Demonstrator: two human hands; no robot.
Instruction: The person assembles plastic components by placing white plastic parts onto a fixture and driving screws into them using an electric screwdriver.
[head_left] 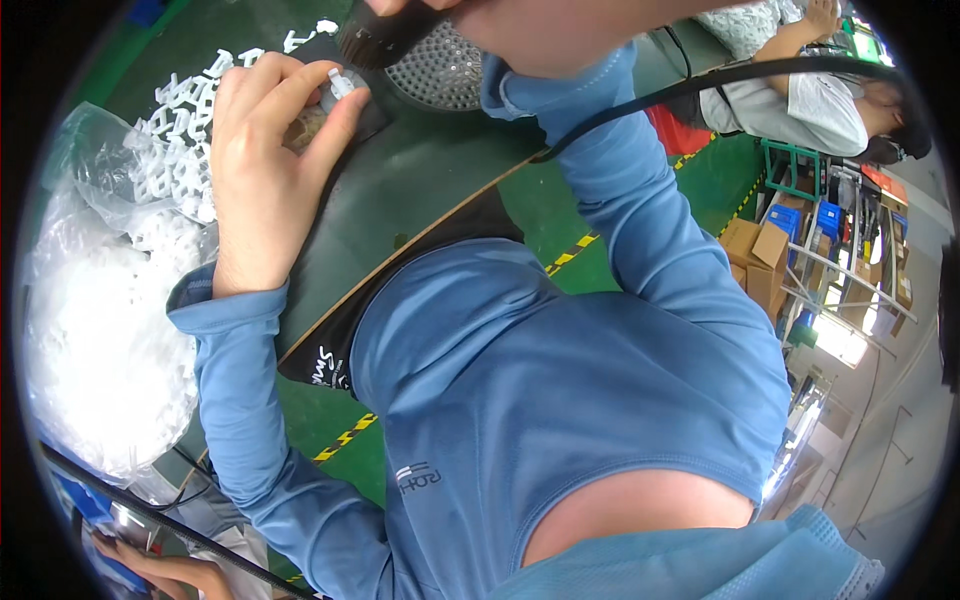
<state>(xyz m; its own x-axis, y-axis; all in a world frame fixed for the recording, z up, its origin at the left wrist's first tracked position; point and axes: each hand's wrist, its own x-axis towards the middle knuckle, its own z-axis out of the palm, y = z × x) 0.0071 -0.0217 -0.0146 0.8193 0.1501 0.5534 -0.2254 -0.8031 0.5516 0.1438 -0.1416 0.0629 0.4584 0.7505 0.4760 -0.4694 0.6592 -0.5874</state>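
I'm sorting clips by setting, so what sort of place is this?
Probably a factory workshop: many small white parts lie massed together, yellow-and-black tape marks the floor, and cardboard boxes stand nearby.

Small part (345, 84) above tabletop (400, 185), loose parts (178, 152) left, disc (440, 72) right.

Right hand (530, 30) partly beyond upper edge

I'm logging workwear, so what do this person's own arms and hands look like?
The left sleeve and right sleeve are long, blue and creased, ending in cuffs of the same blue. The left hand and right hand are ungloved, the latter partly cut off by the picture's upper edge.
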